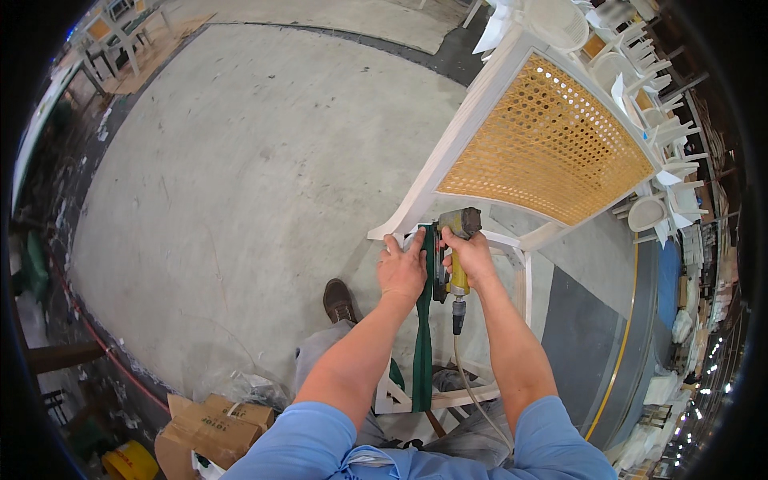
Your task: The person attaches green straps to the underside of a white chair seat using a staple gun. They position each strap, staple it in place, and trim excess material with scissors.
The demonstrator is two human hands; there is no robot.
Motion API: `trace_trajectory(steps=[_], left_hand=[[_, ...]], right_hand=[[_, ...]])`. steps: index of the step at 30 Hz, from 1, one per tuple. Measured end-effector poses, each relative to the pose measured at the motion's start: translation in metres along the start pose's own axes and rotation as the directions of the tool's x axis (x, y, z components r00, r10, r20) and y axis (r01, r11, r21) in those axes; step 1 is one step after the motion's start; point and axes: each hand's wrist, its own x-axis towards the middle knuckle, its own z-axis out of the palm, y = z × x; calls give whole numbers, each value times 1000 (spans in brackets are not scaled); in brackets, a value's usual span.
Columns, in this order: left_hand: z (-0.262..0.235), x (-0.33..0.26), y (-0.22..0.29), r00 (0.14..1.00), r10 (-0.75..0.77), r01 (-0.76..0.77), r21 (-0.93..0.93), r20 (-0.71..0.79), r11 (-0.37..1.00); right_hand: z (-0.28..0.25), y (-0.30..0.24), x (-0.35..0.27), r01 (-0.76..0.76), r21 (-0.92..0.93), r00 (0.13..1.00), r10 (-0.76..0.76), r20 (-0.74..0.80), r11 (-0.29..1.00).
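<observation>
The person's left hand (pixel 402 268) lies palm down at the back of a pale chair frame (pixel 436 152), its extended fingertips at the upper end of a green strap (pixel 423 336); whether they pinch the strap or only press on it cannot be told. From those fingers the strap runs down to the front rail, its upper stretch lying between the left hand and a yellow-handled pneumatic gun (pixel 458 276). The right hand (pixel 470 258) has its fingers wrapped around the gun's handle, just right of the strap. A thin air hose (pixel 472 384) trails from the handle's base, and a woven cane panel (pixel 552 144) fills the chair back beyond both hands.
</observation>
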Motion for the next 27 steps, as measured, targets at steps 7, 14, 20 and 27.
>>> trace_trajectory(steps=[7, 14, 20, 27], left_hand=[[0, 2, -1, 1000, -7, 7, 7, 3, 1000], [-2, 1, -1, 1000, -13, 14, -46, 12, 999], [-1, 1, -2, 1000, -3, 2, -86, -17, 996], [1, -1, -7, 993, -6, -19, -207, -117, 978]], right_hand=[[9, 0, -2, -7, -53, 1000, 5, -31, 999], [9, 4, 0, 18, -28, 1000, -18, -12, 999], [13, 2, 2, 2, -42, 1000, -2, -3, 999], [18, 5, 2, 46, -17, 998, -45, 48, 999]])
